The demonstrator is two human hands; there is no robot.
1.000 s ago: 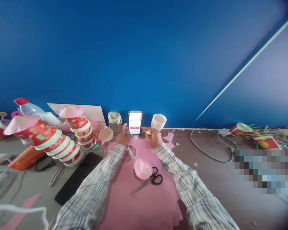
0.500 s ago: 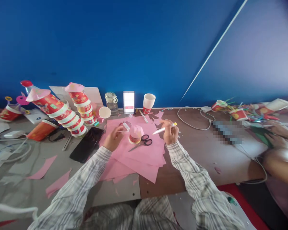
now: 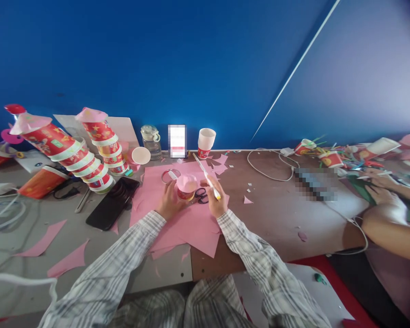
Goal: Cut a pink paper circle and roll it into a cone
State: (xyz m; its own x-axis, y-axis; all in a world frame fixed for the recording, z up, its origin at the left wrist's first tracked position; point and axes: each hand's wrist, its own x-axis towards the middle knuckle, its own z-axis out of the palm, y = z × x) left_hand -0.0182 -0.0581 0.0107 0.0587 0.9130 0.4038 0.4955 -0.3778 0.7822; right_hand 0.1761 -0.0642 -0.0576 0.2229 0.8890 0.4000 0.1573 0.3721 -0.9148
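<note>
My left hand (image 3: 170, 201) is curled round the left side of a small red paper cup (image 3: 184, 195) topped with a pink paper cone (image 3: 187, 183). A white pen with a yellow end (image 3: 212, 183) is held in my right hand (image 3: 218, 200), its tip pointing away towards the wall. Black-handled scissors (image 3: 201, 196) lie between the cup and my right hand, their blades largely hidden. Just behind my left hand, a roll of tape (image 3: 171, 175) rests on pink paper sheets (image 3: 194, 232).
Two stacked-cup towers (image 3: 68, 150) (image 3: 105, 143) with pink cone tops stand left, near a black phone (image 3: 112, 205). A glass jar (image 3: 151, 142) and white-and-red cups (image 3: 206, 142) are by the wall. At right, another person's hands (image 3: 382, 191) work on green paper.
My left hand has come away from the tape roll and onto the cup. With the pen, my right hand has moved left and closer to the cup. The view has shifted slightly right.
</note>
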